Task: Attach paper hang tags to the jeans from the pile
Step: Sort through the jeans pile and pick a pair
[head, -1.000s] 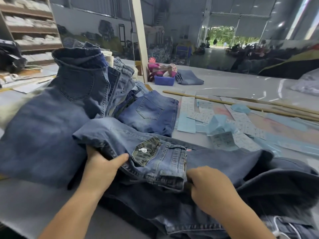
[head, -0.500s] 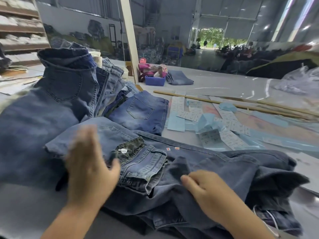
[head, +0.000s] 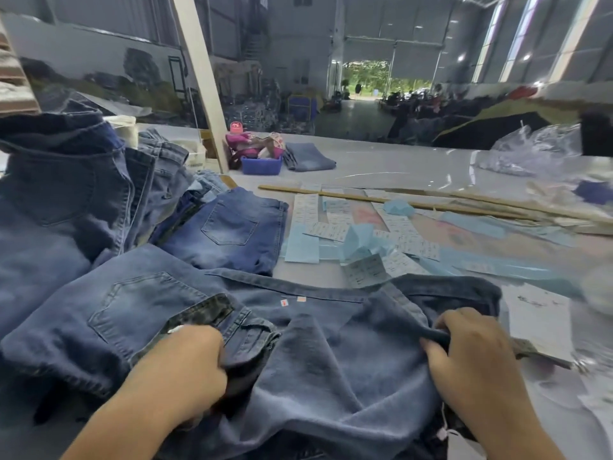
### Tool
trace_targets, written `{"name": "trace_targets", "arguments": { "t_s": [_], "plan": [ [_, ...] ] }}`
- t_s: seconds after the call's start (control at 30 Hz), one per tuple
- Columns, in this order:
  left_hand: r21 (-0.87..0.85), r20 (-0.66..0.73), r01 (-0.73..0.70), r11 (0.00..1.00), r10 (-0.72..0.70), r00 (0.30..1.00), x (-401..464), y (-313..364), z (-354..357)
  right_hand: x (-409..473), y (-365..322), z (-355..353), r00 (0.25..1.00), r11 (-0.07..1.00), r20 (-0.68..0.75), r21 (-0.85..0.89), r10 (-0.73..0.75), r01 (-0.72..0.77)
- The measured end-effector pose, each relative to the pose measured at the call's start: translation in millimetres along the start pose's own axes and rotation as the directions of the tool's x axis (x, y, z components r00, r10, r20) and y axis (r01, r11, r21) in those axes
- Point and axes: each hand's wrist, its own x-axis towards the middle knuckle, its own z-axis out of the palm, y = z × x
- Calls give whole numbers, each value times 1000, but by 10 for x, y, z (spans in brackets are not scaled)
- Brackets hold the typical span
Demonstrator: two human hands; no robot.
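A pair of blue jeans [head: 325, 353] lies spread across the table in front of me, back pocket up at the left. My left hand [head: 185, 366] grips the waistband near the fly. My right hand [head: 471, 353] pinches a fold of the denim at the right. A tall pile of jeans [head: 63, 194] stands at the left, with another folded pair [head: 232, 227] beside it. Paper tags and label sheets [head: 365, 270] lie scattered just beyond the jeans. A white string tag [head: 442, 433] shows by my right wrist.
A long wooden stick [head: 398, 202] crosses the table behind the labels. A blue bin [head: 262, 165] with pink items and a folded cloth [head: 308, 157] sit farther back by a slanted white post [head: 202, 88]. Clear plastic bags [head: 537, 151] lie at the far right.
The jeans have been pulled wider and flatter. My left hand came down and took the waistband. My right hand moved right and grabbed a fold of the denim.
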Motion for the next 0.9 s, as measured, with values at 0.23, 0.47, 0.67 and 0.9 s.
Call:
{"name": "trace_targets", "arguments": {
  "t_s": [0.23,0.47,0.67,0.9],
  "plan": [
    [-641,-468,-115,759,-269,842,310,327,-497,275,-180,4,927,910,-374,391,21,137],
    [-568,-343,-211,796,4,939,519,1052,-293,599,329,-243,761,901,-536,409,364,-142],
    [72,246,-220,973,196,949,438,1163,183,257,704,11,880,819,-105,430,463,-379],
    [206,124,-182,962,158,980,315,1181,167,144,748,-59,882,774,-51,505,469,-382]
  ]
}}
